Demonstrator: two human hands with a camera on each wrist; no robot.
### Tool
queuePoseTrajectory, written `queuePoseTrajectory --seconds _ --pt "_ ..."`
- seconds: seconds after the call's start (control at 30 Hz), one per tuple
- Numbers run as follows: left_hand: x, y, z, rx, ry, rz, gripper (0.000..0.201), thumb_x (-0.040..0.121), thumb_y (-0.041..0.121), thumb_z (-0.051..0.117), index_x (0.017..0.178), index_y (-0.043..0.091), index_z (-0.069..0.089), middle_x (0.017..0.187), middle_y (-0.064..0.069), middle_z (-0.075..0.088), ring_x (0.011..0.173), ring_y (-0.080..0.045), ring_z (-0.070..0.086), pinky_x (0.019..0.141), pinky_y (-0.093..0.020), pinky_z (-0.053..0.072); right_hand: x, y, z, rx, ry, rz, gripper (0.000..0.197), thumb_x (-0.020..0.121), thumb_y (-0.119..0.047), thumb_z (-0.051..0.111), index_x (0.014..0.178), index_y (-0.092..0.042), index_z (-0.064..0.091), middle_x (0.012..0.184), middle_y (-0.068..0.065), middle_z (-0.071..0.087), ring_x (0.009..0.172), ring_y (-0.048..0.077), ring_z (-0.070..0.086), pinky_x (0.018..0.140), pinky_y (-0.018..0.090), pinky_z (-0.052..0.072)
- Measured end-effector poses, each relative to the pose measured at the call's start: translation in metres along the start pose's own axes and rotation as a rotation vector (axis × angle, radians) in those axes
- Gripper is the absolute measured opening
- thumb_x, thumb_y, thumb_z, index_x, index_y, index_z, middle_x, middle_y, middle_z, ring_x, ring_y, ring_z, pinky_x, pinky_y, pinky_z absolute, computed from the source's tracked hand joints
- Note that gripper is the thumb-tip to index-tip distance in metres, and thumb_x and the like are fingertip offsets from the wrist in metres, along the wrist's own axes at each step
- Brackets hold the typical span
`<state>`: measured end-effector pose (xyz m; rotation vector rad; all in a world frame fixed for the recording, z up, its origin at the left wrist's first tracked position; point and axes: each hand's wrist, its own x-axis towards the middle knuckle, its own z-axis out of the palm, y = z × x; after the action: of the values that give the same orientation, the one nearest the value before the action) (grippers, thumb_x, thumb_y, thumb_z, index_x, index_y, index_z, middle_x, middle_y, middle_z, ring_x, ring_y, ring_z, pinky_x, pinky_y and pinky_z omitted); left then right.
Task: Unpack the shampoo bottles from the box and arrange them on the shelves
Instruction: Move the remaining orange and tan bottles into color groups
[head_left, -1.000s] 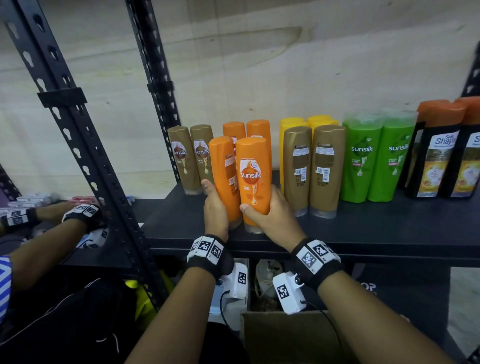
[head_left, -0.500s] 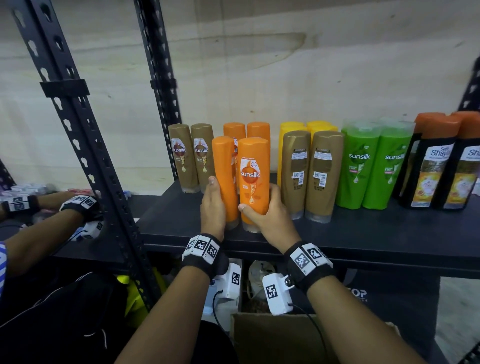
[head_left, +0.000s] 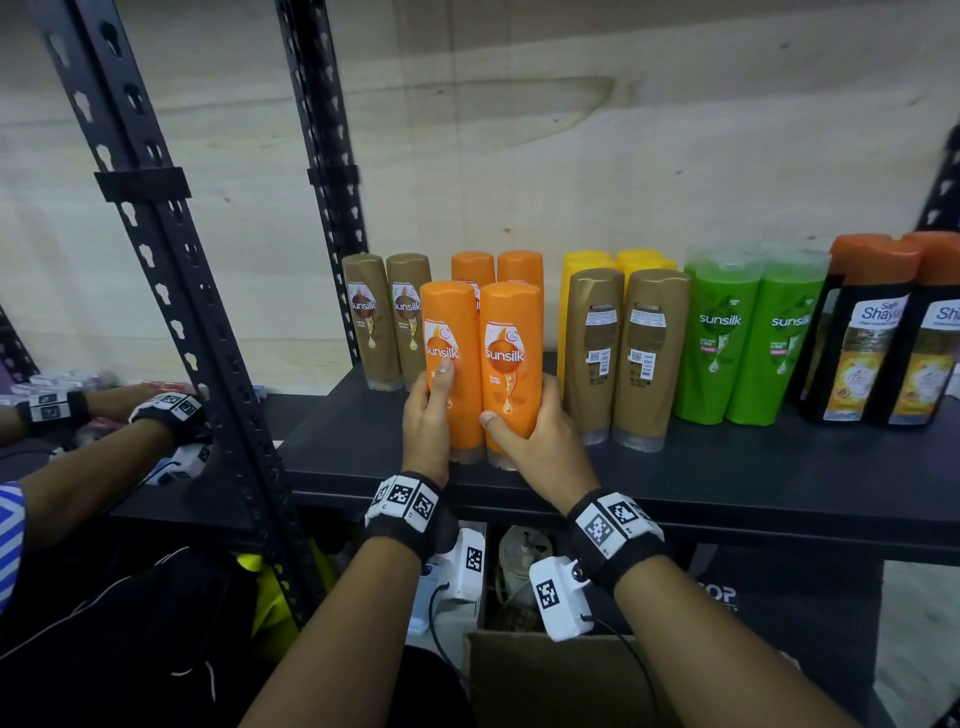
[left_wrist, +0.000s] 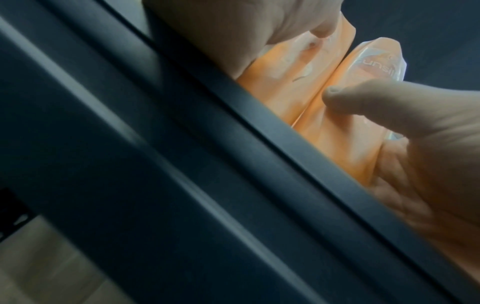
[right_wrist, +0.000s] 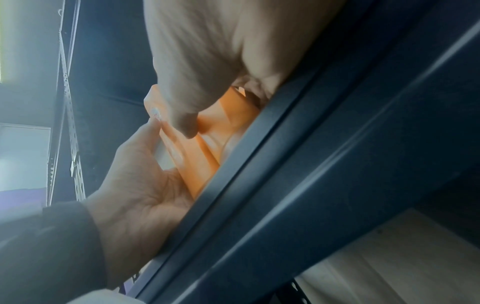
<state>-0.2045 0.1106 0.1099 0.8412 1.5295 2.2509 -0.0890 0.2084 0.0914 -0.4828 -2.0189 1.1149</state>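
Two orange Sunsilk bottles stand side by side near the front of the black shelf (head_left: 727, 467), labels facing me. My left hand (head_left: 428, 410) grips the left orange bottle (head_left: 451, 338), thumb on its label. My right hand (head_left: 540, 431) grips the right orange bottle (head_left: 511, 332) low down, thumb across its front. Two more orange bottles (head_left: 519, 265) stand behind them. The left wrist view shows the left bottle (left_wrist: 285, 82) and the right bottle (left_wrist: 345, 131) above the shelf edge (left_wrist: 233, 115). In the right wrist view, both hands hold the orange bottles (right_wrist: 205, 164).
Brown bottles (head_left: 384, 322) stand to the left, and two brown ones (head_left: 623, 353) to the right in front of yellow bottles (head_left: 587, 260). Further right are green bottles (head_left: 748, 338) and black ones (head_left: 883, 338). A cardboard box (head_left: 545, 675) sits below. Another person's arms (head_left: 104, 447) work beyond the rack post (head_left: 171, 312).
The left orange bottle has been turned so its front label faces me instead of its side. Both hands kept their hold on the two bottles.
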Motion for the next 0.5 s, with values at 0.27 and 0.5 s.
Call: queuePoseTrajectory --seconds 0.27,0.5 --pt "-0.005 0.002 -0.002 0.094 0.010 -0.009 0.065 0.079 0.076 0.064 0.126 0.031 0.063 0.121 0.007 0.075 0.108 -0.014 0.073 0.095 -0.050 0.059 -0.001 -0.003 0.000 -0.019 -0.012 0.013 0.074 0.082 -0.070 0.066 0.138 -0.046 0.024 0.128 -0.018 0.050 0.107 0.009 0.057 0.077 0.023 0.049" --pt "-0.011 0.004 -0.001 0.171 0.061 -0.023 0.087 0.071 0.088 0.062 0.131 0.025 0.061 0.123 0.004 0.073 0.110 -0.017 0.071 0.098 -0.051 0.058 -0.002 -0.009 -0.004 0.066 -0.038 0.043 0.072 0.075 -0.082 0.065 0.129 -0.057 0.025 0.122 -0.028 0.052 0.106 -0.001 0.059 0.076 0.016 0.048"
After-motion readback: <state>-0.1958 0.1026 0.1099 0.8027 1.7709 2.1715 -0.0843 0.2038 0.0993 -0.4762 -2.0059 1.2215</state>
